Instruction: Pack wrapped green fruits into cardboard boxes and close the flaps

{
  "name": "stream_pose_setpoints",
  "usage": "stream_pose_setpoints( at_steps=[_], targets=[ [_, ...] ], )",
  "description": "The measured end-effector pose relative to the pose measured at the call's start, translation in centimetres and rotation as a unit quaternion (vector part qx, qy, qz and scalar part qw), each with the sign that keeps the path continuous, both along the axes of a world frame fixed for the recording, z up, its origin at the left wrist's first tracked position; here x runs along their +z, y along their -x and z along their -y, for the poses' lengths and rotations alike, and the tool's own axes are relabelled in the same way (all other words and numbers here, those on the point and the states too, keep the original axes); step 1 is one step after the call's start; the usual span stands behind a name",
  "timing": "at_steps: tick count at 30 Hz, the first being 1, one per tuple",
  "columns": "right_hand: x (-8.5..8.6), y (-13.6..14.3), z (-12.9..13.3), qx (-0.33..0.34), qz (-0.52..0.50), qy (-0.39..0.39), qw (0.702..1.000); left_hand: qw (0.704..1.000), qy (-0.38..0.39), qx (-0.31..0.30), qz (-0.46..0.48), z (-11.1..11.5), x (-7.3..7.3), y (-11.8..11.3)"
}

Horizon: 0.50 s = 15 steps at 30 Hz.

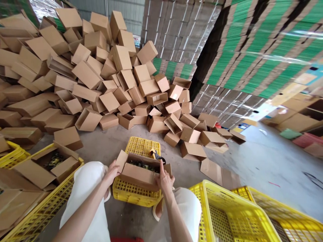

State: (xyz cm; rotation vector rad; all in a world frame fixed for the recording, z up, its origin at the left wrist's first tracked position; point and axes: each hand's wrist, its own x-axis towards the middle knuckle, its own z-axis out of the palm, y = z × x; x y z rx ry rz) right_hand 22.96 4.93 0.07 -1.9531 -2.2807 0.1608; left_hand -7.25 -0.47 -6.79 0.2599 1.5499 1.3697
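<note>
Between my knees, an open cardboard box (139,178) rests on an upturned yellow crate (136,199). Small dark and yellowish items (143,165) lie inside it, too small to name. My left hand (112,172) grips the box's left end at the raised flap. At the other end, my right hand (166,180) holds the right side, thumb against the front wall and index finger pointing up along the edge. Just behind the box, a tape dispenser (156,156) with a yellow part and a dark handle sits on the crate.
A large heap of empty cardboard boxes (106,87) fills the far left and middle. Yellow crates (222,208) stand at my right; another, at my left, carries an open filled box (54,164). Strapped stacks of flat cardboard (252,50) rise at the back right.
</note>
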Motion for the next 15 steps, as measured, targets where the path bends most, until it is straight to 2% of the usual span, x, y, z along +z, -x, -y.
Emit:
stream_pose_setpoints(
  at_steps=[5,8,11,15],
  targets=[
    [0.6,-1.6,0.7,0.049,0.000,0.037,0.998,1.000,0.010,-0.006,0.000,0.1,0.5,-0.1],
    [0.6,-1.5,1.7,0.042,0.019,0.035,0.998,1.000,0.010,-0.014,-0.013,0.5,0.9,-0.3],
    [0.7,-1.0,2.1,0.027,0.033,0.012,0.999,0.996,-0.029,-0.053,-0.062,0.9,1.5,-0.6],
    [0.2,-0.9,1.9,0.026,0.026,-0.028,0.999,0.975,-0.098,-0.114,-0.162,1.1,1.6,-0.8]
  ],
)
